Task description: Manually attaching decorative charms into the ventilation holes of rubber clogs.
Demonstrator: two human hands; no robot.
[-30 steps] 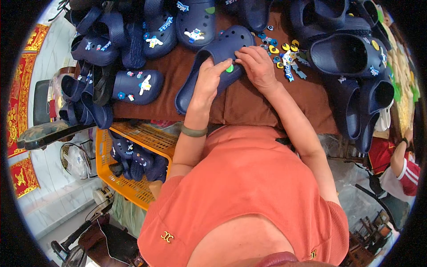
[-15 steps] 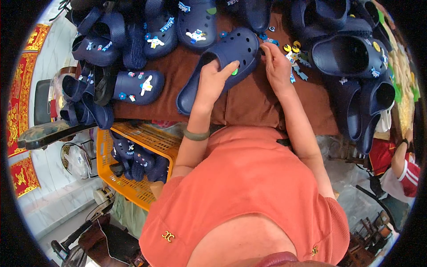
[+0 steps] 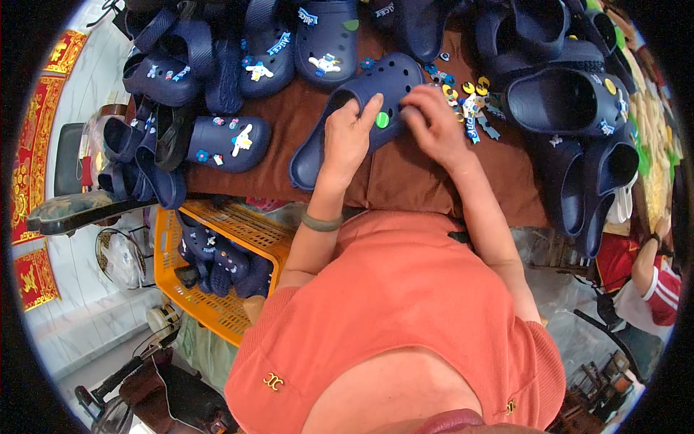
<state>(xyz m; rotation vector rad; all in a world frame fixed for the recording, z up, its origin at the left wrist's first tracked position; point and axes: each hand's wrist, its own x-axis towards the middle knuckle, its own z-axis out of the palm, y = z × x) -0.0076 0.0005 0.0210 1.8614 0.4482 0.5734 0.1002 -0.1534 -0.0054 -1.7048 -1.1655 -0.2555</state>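
My left hand (image 3: 345, 141) grips a navy-blue clog (image 3: 387, 81) by its upper, the thumb lying on top beside a round green charm (image 3: 382, 120). The clog's toe tilts up to the far right and its heel lies toward me. At the toe's right side is my right hand (image 3: 436, 129), fingers bent and drawn together against the upper. Whatever is between those fingertips is hidden and slightly blurred. Just beyond the right hand lies a small pile of loose shoe charms (image 3: 473, 105), yellow, blue and white, on the brown cloth (image 3: 405, 173).
Several decorated navy clogs (image 3: 228, 142) stand along the left and far side. More clogs (image 3: 560, 101) are stacked at the right. An orange crate (image 3: 238, 230) holding clogs stands below the table's left edge. At far right another person's arm (image 3: 647, 260) shows.
My right hand has come down and left from the charms' edge onto the clog's toe side, its fingers curling more. My left hand keeps its hold; the green charm shows more fully.
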